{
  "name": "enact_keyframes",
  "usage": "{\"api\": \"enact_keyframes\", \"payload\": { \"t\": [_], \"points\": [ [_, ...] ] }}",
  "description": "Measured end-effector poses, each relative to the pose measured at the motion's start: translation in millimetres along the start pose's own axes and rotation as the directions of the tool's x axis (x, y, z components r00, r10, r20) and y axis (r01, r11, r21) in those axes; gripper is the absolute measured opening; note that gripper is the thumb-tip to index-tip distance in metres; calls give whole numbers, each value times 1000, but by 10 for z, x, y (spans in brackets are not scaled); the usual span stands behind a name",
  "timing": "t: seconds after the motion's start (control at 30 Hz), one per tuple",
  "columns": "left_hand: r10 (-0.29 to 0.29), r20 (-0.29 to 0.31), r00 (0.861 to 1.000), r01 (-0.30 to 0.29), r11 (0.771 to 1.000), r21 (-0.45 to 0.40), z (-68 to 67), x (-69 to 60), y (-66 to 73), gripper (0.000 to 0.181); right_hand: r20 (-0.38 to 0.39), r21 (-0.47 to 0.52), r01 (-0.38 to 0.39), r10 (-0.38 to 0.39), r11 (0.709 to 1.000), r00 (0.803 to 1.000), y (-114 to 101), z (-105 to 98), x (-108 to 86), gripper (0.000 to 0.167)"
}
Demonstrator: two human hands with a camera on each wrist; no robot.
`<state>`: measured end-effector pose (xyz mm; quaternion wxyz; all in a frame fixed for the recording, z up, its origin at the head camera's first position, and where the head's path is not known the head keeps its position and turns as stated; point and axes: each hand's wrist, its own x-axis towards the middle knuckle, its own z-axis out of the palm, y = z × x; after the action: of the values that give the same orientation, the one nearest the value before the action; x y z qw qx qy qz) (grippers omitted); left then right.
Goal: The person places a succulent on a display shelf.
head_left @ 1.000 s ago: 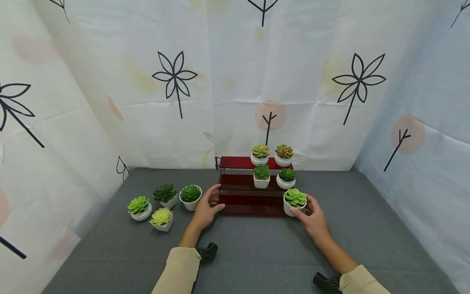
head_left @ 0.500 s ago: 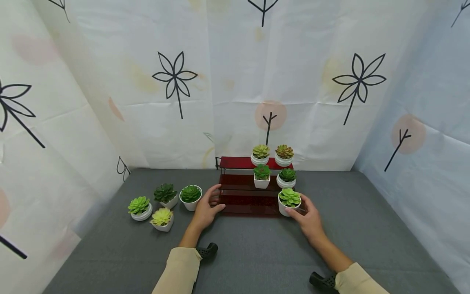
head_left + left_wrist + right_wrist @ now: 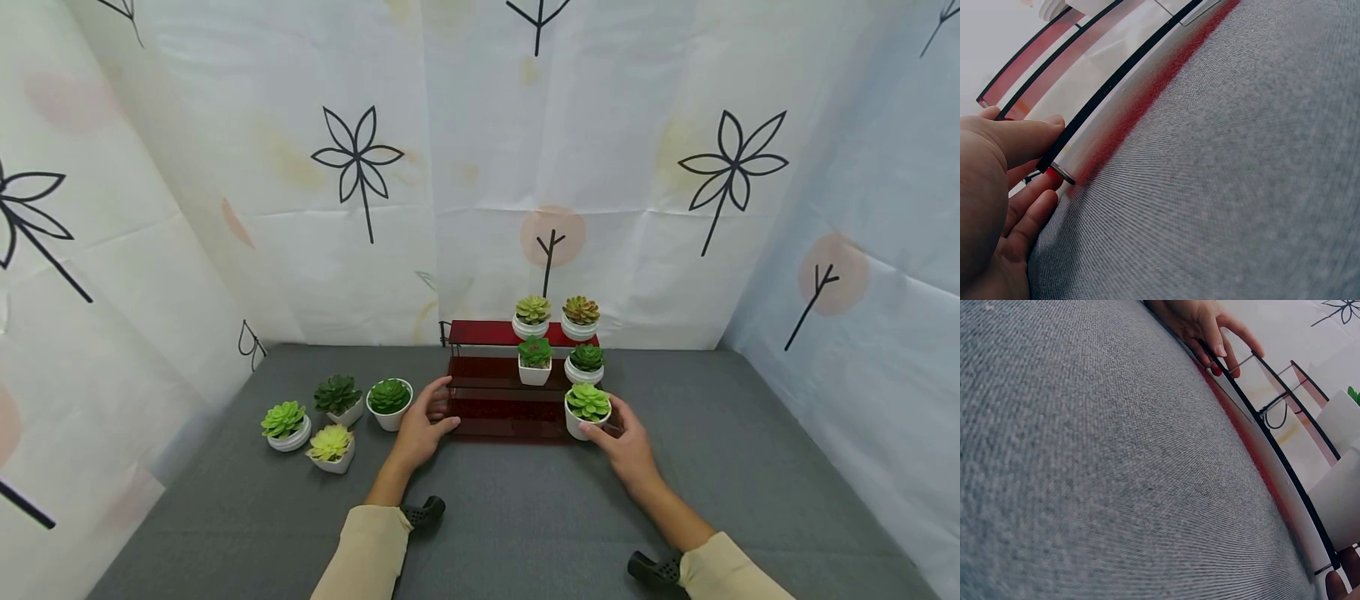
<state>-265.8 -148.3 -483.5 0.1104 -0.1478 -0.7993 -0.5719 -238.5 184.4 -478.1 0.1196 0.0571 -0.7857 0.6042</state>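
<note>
A dark red, three-tier display shelf [image 3: 498, 419] with black edges stands on the grey cloth. My left hand [image 3: 422, 423] grips its left end; in the left wrist view the thumb [image 3: 1035, 137] lies over the lowest tier's edge and fingers reach beneath. At the right end of that tier, my right hand [image 3: 632, 446] holds a light-green succulent [image 3: 587, 402] in a white pot [image 3: 1342, 503], thumb in front. The pot sits upright, on or just over the tier; which one I cannot tell. Only fingertips [image 3: 1335, 584] of this hand show in the right wrist view.
Two potted succulents stand on the right of the top tier, pale green [image 3: 532, 310] and reddish [image 3: 581, 311]. Two darker green ones [image 3: 535, 353] stand on the middle tier. Several more, including a yellow-green one [image 3: 330, 444], sit left of my left hand. Patterned cloth walls [image 3: 480, 167] enclose the table.
My right hand has shifted the light-green potted succulent a little to the left along the lowest tier, mostly in the first half second. My left hand has stayed at the shelf's left end.
</note>
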Motion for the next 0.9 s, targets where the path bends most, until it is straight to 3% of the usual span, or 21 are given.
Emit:
{"api": "enact_keyframes", "payload": {
  "t": [0.13,0.23,0.67,0.9],
  "points": [
    [3,21,1000,-3,1000,-15,-33,-41,185,64,2,4,8,-8,1000,1000,4,9,11,64],
    [-1,29,1000,1,1000,-13,-43,-44,218,64,0,2,8,-8,1000,1000,-2,15,15,63],
    [6,32,999,-5,1000,-18,-42,-48,206,64,-1,-9,36,-36,999,999,-13,9,-16,66],
    [12,19,1000,-12,1000,-15,-38,-42,204,63,9,-158,120,-120,980,993,64,-84,-7,72]
  ]
}}
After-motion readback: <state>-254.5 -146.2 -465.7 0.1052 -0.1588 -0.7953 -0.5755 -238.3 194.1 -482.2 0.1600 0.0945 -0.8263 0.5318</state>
